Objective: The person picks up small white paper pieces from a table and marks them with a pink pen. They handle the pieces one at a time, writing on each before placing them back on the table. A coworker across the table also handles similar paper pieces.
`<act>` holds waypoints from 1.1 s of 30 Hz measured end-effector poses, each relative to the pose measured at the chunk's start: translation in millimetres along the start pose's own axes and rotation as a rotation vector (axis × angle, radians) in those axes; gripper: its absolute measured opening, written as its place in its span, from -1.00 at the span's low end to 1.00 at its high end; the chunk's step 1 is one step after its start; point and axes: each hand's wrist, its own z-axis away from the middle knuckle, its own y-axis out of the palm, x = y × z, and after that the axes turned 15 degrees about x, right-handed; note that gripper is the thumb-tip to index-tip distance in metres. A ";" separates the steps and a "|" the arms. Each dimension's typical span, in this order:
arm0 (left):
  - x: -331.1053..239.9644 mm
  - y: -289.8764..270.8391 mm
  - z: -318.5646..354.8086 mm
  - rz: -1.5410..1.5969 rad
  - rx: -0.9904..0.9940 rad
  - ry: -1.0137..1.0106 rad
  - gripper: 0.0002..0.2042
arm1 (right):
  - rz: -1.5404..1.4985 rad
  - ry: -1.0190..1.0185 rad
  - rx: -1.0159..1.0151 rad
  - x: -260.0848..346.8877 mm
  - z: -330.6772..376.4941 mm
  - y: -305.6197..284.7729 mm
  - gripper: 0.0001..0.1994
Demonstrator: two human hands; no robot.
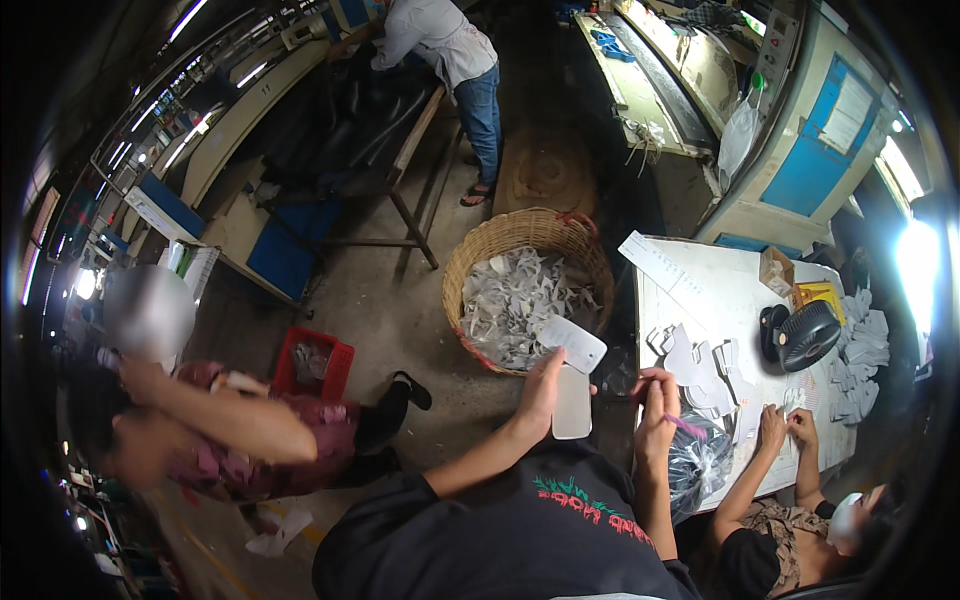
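My left hand [541, 396] is closed on two flat, pale, rounded rectangles. The upper one, a whitish phone-like slab [572, 343], is tilted over the basket, and a plain translucent grey-white slab [572, 402] hangs below it. At the table's near left edge is my right hand [656, 408], its fingers curled together. A thin purple strip [688, 428] comes out beside its palm; what kind of thing it is I cannot tell. Close under that hand lies a dark, shiny plastic bag [697, 468]. White cut pieces [690, 370] lie on the table just beyond.
A wicker basket [460, 265] of pale scraps stands ahead. On the white table [665, 300] are a ruler [665, 265] and a black fan [803, 335]. A seated co-worker's hands [785, 428] handle small pieces. Another person [270, 430] is at left beside a red crate [340, 375]; one stands farther off.
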 end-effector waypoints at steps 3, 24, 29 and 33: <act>6.1 3.1 -7.4 0.007 -0.037 0.128 -0.62 | -0.013 0.293 0.116 -10.5 10.5 7.2 -0.77; 89.0 30.8 -68.4 -0.464 0.424 -0.288 -0.69 | -0.093 0.146 -0.362 -31.4 111.9 -57.4 -0.78; 103.4 64.1 -98.3 -0.795 0.896 -0.259 -0.76 | -0.129 -0.011 -0.791 -24.0 110.0 -73.8 -0.73; 95.5 94.8 -110.1 -0.796 1.099 -0.274 -0.76 | -0.112 0.035 -0.805 -14.8 114.2 -88.0 -0.58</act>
